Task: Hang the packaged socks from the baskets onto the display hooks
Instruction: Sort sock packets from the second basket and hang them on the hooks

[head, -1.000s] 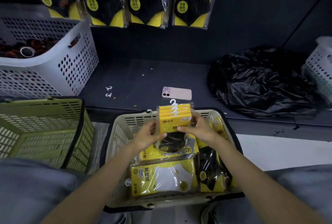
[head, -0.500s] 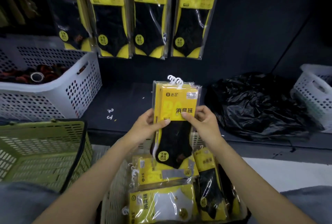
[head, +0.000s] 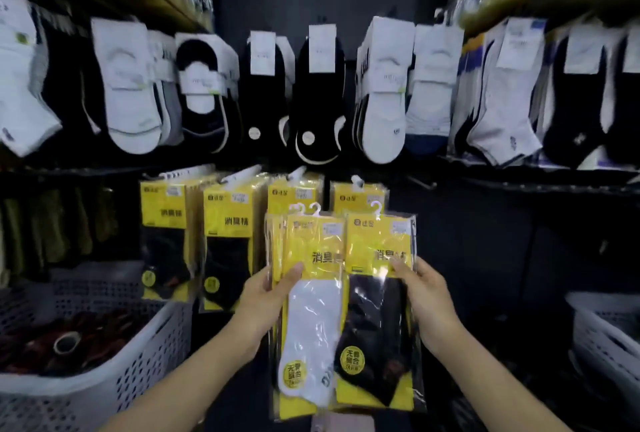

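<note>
The left hand [head: 266, 300] grips a small stack of yellow packs, with a white-sock pack [head: 311, 310] at the front. Its thumb lies across the front of the yellow card and its fingers are curled out of sight behind the stack. The right hand [head: 426, 303] pinches a single black-sock pack [head: 379, 314] by its right edge, thumb on the front near the bottom of the card, the other fingers hidden behind.

Both packs are held upright, side by side, their inner edges meeting, between the two hands and in front of the display. Each has a small white plastic hanger [head: 375, 207] at the top, free of any hook.

Just behind and above them, four rows of hanging packs [head: 227, 241] of the same yellow kind sit on the display hooks. The two right-hand rows are partly covered by the held packs. Farther up hangs a blurred row of carded socks [head: 384, 92], white and black.

A white basket [head: 138, 369] holding dark items stands near left. Another basket [head: 602, 331] is at the right edge.
</note>
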A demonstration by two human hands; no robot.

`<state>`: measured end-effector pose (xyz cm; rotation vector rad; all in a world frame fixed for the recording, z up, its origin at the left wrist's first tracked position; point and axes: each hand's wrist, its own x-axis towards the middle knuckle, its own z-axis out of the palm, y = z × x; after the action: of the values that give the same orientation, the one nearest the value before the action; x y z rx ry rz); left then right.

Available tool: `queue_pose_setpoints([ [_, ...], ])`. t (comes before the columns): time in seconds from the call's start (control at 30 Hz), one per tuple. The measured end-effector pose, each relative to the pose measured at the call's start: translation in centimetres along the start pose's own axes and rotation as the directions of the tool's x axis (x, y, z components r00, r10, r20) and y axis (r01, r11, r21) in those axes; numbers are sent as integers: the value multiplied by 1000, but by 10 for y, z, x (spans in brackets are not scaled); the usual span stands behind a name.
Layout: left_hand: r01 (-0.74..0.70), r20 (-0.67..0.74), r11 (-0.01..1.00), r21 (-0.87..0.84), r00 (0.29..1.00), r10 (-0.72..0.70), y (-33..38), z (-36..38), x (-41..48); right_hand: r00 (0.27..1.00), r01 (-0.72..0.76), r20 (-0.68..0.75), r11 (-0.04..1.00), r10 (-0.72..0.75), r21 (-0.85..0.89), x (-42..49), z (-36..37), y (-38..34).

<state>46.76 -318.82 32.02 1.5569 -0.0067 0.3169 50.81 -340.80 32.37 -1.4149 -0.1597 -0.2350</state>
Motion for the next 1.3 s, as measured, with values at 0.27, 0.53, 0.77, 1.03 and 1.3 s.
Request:
queue_pose_setpoints([
  [0.27,-88,-126,994,62,987,95,33,-23,31,999,14,-43,988,-21,-151,58,4,-22],
  [0.53,-71,-131,996,60,988,79,35,-36,30,993,-95,-76,988,86,-125,79,28,3],
  [0.77,-17,-92,1000,-23,996,15,30,-26,25,953,-107,-297,982,58,-153,67,15,13],
  [1.03,41,2,990,-135,999,-41,23,17,21,986,53,163,995,-38,-86,18,40,-13],
  [1.3,44,-22,996,-81,999,-45,20,20,10,992,62,103,997,-66,42,6,34,-4],
])
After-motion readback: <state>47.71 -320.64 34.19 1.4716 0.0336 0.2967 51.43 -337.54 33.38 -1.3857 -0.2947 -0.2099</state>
